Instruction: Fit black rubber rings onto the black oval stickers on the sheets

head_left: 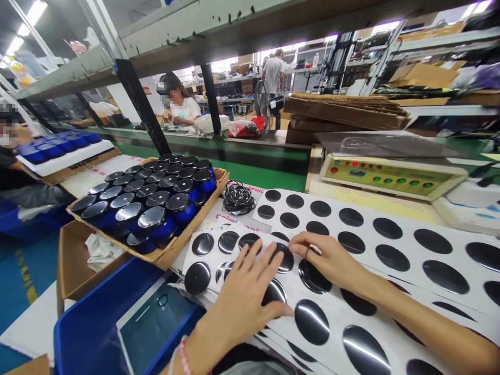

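My left hand (250,289) lies spread on a white sheet (291,299) of glossy black round stickers, fingers stretched out and a beaded bracelet (183,358) on the wrist. Just to its right, my right hand (332,258) pinches with thumb and fingertips at the edge of one black round sticker (314,278). That sticker's edge looks slightly raised, partly hidden by the fingers. Another black round sticker (197,277) sits at the sheet's left end. Beyond my hands lies a second sticker sheet (332,224), overlapped by the nearer one.
A cardboard tray (195,221) of blue, black-topped cylinders (158,198) stands at left. Behind the sheets are a coil of black cable (238,197) and a control box (390,177). A blue bin (89,317) is at lower left. A shelf beam (234,36) crosses overhead; people work beyond.
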The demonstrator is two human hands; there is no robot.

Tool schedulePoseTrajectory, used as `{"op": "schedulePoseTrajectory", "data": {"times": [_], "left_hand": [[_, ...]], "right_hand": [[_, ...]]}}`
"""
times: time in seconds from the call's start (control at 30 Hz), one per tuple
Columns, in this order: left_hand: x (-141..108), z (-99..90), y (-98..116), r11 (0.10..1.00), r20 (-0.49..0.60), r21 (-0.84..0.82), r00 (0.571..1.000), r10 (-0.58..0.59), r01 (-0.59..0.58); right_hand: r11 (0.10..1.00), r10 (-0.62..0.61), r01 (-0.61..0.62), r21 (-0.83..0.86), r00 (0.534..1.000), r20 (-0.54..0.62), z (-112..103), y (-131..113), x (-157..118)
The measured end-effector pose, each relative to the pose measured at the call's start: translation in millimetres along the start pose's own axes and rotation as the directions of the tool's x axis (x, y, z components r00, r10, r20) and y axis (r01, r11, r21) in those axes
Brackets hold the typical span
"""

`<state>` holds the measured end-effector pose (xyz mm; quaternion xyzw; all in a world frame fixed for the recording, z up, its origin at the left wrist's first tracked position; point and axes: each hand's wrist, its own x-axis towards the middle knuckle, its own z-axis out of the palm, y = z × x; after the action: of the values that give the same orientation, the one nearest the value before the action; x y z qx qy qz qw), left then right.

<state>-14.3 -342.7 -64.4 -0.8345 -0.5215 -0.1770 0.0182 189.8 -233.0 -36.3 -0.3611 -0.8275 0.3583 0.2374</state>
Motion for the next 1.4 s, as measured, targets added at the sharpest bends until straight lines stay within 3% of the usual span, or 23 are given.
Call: {"op": "schedulePoseTrajectory", "data": {"times": [0.07,0.17,0.23,0.33,0.4,0.57,0.73,0.9,1.13,1.4], "left_hand": [[0.6,6.5,3.0,0.999,0.043,0.037,0.999,-0.013,0.011],[-2.1,7.3,-5.0,0.994,0.064,0.084,0.995,-0.079,0.074],[-2.6,4.6,-8.1,0.99,0.059,0.113,0.994,-0.09,0.083],[1.8,3.8,-2.9,0.989,0.031,0.131,0.997,-0.073,0.068],[6.0,8.1,2.7,0.991,0.029,0.118,0.998,-0.059,0.055],[9.6,21.0,7.5,0.996,0.084,0.054,0.993,-0.08,0.075],[7.8,22.5,8.1,0.996,0.075,-0.019,0.993,-0.087,0.089],[7.2,26.8,9.3,0.993,0.015,-0.056,0.994,-0.104,0.105],[6.7,28.0,9.6,0.996,0.005,-0.018,0.996,-0.087,0.087],[6.7,25.2,10.5,0.998,0.051,0.032,0.997,-0.053,0.052]], "right_hand": [[0.998,0.007,-0.008,0.07,1.0,0.018,-2.5,3.4,-2.8],[0.986,0.126,-0.104,0.134,0.978,-0.164,-17.2,12.4,-10.5],[0.982,0.167,-0.145,0.123,0.966,-0.195,-26.9,15.8,-14.2],[0.999,0.028,-0.025,-0.036,0.995,0.101,-26.9,12.1,-12.3],[0.984,-0.052,0.102,-0.146,0.949,0.311,-18.1,7.3,-5.7],[0.952,-0.103,0.225,-0.208,0.875,0.473,-2.5,6.0,13.4],[0.954,-0.107,0.215,-0.21,0.895,0.432,-5.9,11.5,12.6],[0.876,-0.262,0.387,-0.288,0.883,0.389,-2.4,22.0,-0.2],[0.785,-0.381,0.493,-0.374,0.861,0.335,1.6,34.8,-15.7],[0.889,-0.256,0.359,-0.284,0.905,0.34,-6.4,28.1,-18.9]]}}
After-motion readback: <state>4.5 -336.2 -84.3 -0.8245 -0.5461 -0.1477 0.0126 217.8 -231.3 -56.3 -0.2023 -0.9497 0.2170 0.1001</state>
